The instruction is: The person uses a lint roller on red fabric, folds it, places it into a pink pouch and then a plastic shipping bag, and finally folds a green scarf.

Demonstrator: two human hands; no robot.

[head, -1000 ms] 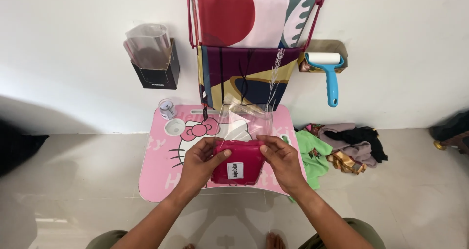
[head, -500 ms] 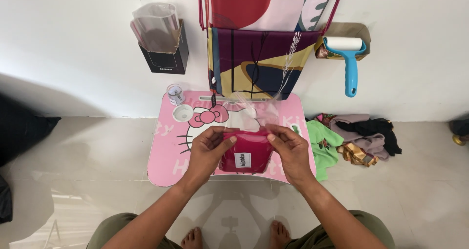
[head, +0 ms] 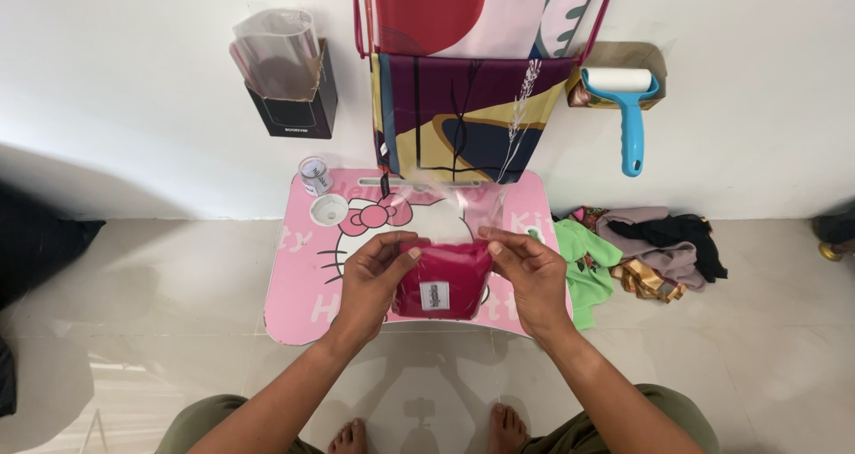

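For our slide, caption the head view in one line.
Both hands, left hand and right hand, hold a folded red cloth over a pink table.

Bare forearms & feet, no sleeves, olive-green trousers [head: 614, 427].

Light: bright, even, soft daylight tone across the white wall.
Shadows: a broad grey one on the wall left of the pink desk [head: 294, 285]; a faint head shadow on the floor below it.
Glare: mild sheen on tiles left of the desk.
Sharpness: crisp centre; edges bow slightly.
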